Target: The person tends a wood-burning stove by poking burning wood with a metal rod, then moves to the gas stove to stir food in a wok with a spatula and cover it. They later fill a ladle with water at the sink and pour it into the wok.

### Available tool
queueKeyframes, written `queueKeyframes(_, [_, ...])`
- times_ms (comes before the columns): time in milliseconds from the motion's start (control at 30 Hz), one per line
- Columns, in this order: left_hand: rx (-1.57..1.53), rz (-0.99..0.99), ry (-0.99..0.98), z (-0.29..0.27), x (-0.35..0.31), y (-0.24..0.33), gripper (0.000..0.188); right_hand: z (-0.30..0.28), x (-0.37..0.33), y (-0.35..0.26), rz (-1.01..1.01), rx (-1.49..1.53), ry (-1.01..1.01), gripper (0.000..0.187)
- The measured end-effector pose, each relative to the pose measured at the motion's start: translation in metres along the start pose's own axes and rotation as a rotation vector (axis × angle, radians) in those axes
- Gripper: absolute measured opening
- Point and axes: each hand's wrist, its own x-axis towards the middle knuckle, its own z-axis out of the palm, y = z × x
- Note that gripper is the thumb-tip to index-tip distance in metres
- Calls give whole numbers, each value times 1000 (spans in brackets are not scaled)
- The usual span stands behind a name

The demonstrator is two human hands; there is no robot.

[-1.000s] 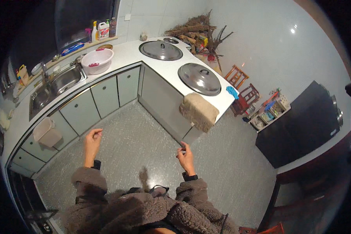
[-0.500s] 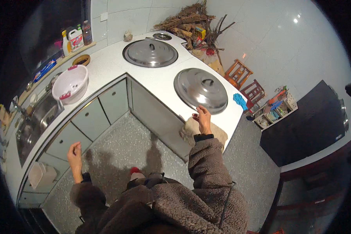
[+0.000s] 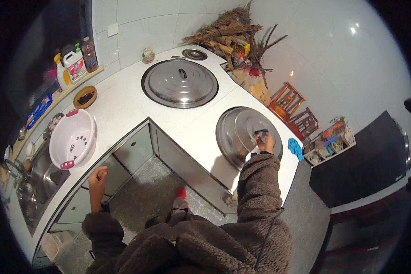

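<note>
A round, domed, shiny metal lid [image 3: 230, 137] sits on the white surface [image 3: 187, 125], toward the right. At left, a pale pink basin [image 3: 90, 137] shows dark markings inside; a brown bowl [image 3: 94, 97] holds something dark. The right hand [image 3: 266, 141] reaches forward, fingers grasping the lid's handle [image 3: 260, 132]. The left hand [image 3: 97, 181] hangs near the basin, fingers curled; how tightly cannot be told.

Both arms [image 3: 260, 187] are extending forward, the right one farther out.
The right hand [image 3: 266, 143] is pointing away from the body, fingers bending; how tightly they are closing is unclear. The left hand [image 3: 97, 181] is hanging nearer, its fingers curling loosely inward, while brown fleece sleeves [image 3: 103, 227] are covering both forearms.
</note>
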Motion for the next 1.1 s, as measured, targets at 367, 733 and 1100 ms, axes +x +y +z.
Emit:
queueKeyframes(367, [79, -76, -36, 77, 123, 44, 19, 28, 119, 2, 85, 196, 156, 66])
queueKeyframes(733, [185, -178, -86, 80, 194, -10, 21, 19, 115, 8, -151, -24, 416, 43])
queueKeyframes(1100, [71, -229, -182, 89, 224, -16, 20, 55, 92, 10, -369, -585, 468, 32])
